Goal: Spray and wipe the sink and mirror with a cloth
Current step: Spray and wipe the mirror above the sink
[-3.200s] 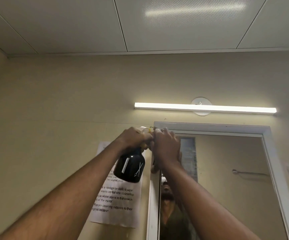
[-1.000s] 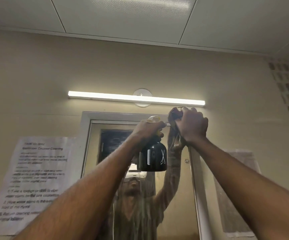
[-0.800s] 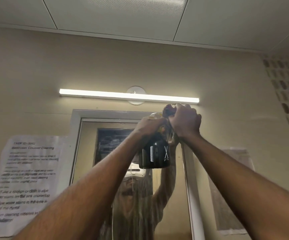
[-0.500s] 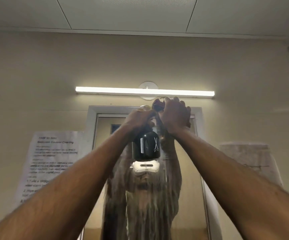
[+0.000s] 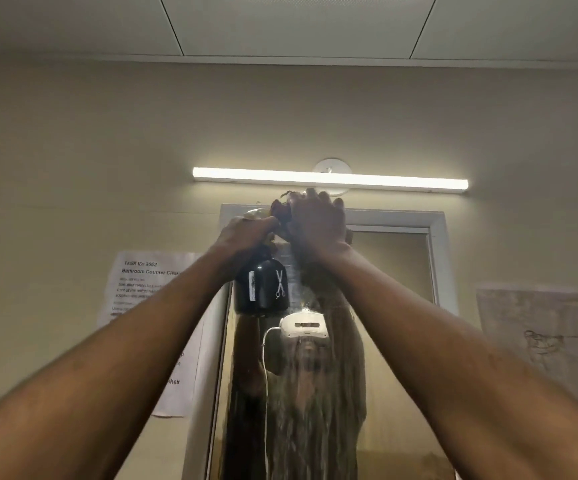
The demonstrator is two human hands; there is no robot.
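Cloth (image 5: 280,211) under right hand (image 5: 317,223), at mirror (image 5: 395,271) top

The beige wall (image 5: 72,150) carries everything here. A white-framed mirror (image 5: 401,271) hangs on it, its glass streaked with running liquid. A lit tube light (image 5: 384,181) is fixed just above the frame. A printed instruction sheet (image 5: 135,289) is stuck left of the mirror, a faded paper (image 5: 540,334) to its right.
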